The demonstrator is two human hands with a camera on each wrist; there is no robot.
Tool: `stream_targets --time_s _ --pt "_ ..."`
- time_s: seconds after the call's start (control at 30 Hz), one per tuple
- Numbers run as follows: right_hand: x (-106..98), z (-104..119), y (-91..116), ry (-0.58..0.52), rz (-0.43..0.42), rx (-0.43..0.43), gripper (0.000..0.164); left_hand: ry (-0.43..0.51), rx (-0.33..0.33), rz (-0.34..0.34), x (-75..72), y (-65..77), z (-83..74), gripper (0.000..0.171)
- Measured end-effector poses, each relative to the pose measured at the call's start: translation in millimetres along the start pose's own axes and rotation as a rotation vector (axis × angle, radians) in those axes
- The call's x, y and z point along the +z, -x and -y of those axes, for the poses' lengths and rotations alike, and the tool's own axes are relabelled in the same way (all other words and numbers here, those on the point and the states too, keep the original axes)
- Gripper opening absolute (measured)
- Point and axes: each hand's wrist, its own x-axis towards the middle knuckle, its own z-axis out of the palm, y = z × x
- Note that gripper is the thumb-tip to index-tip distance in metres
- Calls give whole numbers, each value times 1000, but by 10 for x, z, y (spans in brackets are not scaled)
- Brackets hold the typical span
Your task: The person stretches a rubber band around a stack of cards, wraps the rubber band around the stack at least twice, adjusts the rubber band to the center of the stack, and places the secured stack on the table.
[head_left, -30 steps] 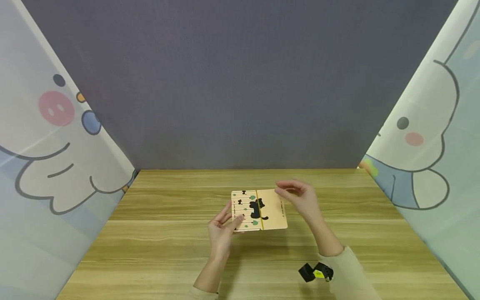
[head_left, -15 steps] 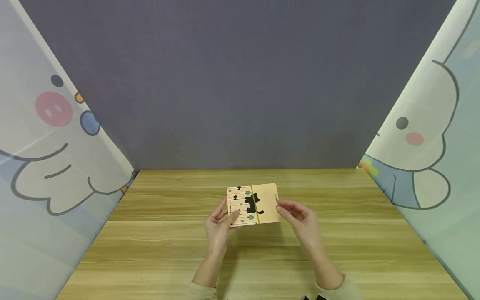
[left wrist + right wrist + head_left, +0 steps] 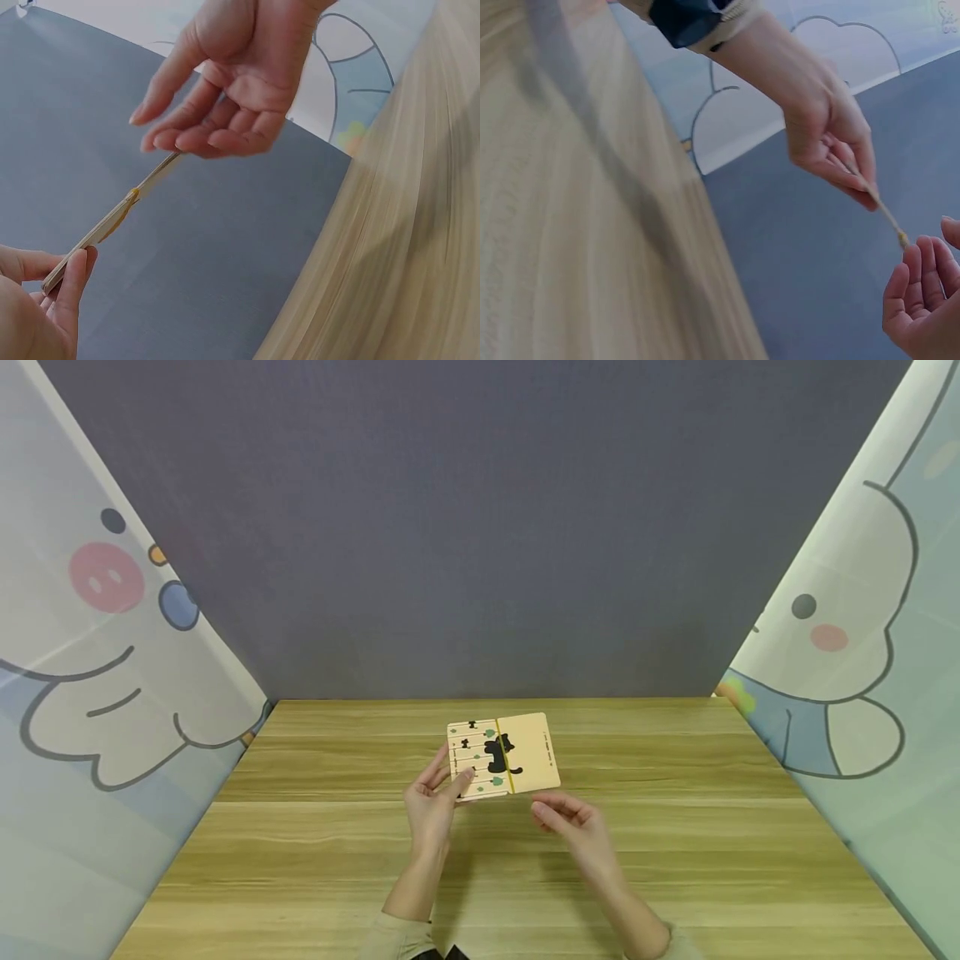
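Observation:
A thin cream notebook (image 3: 534, 752) with a black cat, green leaves and lines printed on it is held up above the table. Around its middle runs a yellow band (image 3: 504, 757), seen edge-on in the left wrist view as a rubber band (image 3: 129, 204) with a slack strand below. My left hand (image 3: 429, 814) pinches the notebook's left end, thumb on the face and fingers behind. Just below the notebook's lower right corner is my right hand (image 3: 581, 831), fingers loosely bent and holding nothing. In the right wrist view that hand (image 3: 930, 300) appears near the band's end.
A wood-grain table (image 3: 337, 860) lies under both hands. Behind it rises a grey panel (image 3: 480, 527). Cartoon-printed curtains (image 3: 840, 610) hang on both sides.
The right hand has come away from the notebook's right edge and moved down toward me. The notebook and left hand have shifted slightly left and away from me.

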Motion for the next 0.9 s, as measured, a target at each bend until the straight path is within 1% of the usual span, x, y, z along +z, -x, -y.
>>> stream_targets --time_s 0.1,0.17,0.23,0.33,0.4,0.47,0.53,0.57,0.6,0.7,0.8,0.83,0.9 --pt "92 134 54 -19 61 9 33 23 -1 -10 -11 -22 20 63" --pt "193 354 114 -45 95 21 34 29 2 -10 -11 -29 19 63" --pt "306 604 175 -66 109 59 32 25 4 -10 -4 -27 9 63" --pt "476 940 232 -111 68 175 27 18 2 -11 6 -17 -5 63" --pt "547 1045 227 -133 28 251 23 13 -1 -11 9 -8 -8 63" --pt "584 1095 207 -151 -9 300 21 6 -9 -8 25 1 -1 64" --pt "604 1108 189 -168 -34 323 18 3 -10 -3 35 10 12 63" --pt "611 1106 182 -172 -42 324 16 4 -5 3 39 14 17 64" --pt "616 1103 178 -176 -46 322 14 22 3 13 88 68 -140 61" --pt "627 1089 174 -186 -61 316 11 14 19 16 103 77 -142 60" --pt "642 1080 177 -178 -71 310 11 6 20 9 120 89 -162 60" --pt "648 1079 179 -175 -74 309 10 -14 14 0 82 44 -6 62" --pt "661 1081 186 -168 -67 312 8 3 1 -3 100 62 -18 62"
